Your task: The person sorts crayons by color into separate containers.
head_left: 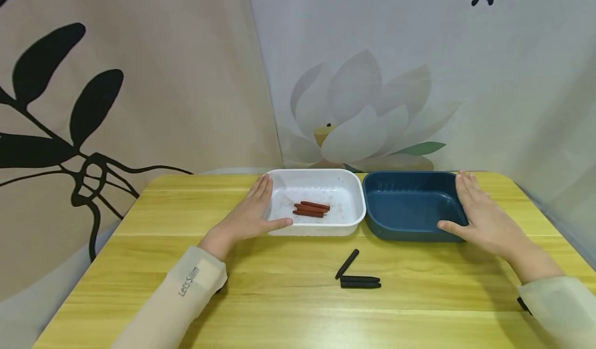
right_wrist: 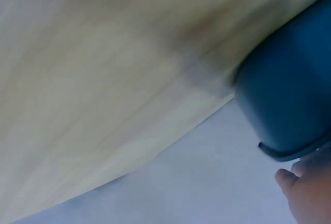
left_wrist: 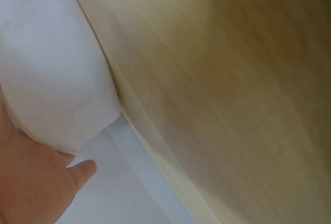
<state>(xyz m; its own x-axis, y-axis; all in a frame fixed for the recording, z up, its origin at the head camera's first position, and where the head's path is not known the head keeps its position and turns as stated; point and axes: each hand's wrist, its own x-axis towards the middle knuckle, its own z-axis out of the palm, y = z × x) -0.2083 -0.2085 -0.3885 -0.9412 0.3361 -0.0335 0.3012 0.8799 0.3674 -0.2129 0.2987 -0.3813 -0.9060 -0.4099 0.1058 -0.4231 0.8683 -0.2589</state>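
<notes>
Pale, semi-sheer sleeves cover both forearms. Left hand [head_left: 253, 212] lies flat against the left end of the white tray [head_left: 346, 224]: fingers straight along the outer wall, thumb running along the front rim. Nothing is gripped; the fingers are extended, not curled. In the left wrist view the same hand [left_wrist: 31, 182] shows at 7 o'clock, touching the white tray [left_wrist: 57, 79] wall.

Right hand [head_left: 479, 214] mirrors this on the right end of the blue tray [head_left: 405, 204]: fingers straight along the outer wall, thumb on the front rim, palm open. In the right wrist view the hand [right_wrist: 307, 190] sits at 5 o'clock, under the blue tray [right_wrist: 289, 89].

The two trays stand side by side, touching or nearly so, at 12 o'clock on the wooden table [head_left: 139, 266]. White tray holds three reddish-brown sticks [head_left: 312, 209], lying together near its centre. Blue tray interior: no contents visible.

Three black sticks [head_left: 356, 276] lie on the table at 6 o'clock from the trays' junction, well apart from both hands; two parallel and touching, the third angled off their left end.

Printed fabric backdrop [head_left: 363, 116] behind the table, lotus flower motif.
</notes>
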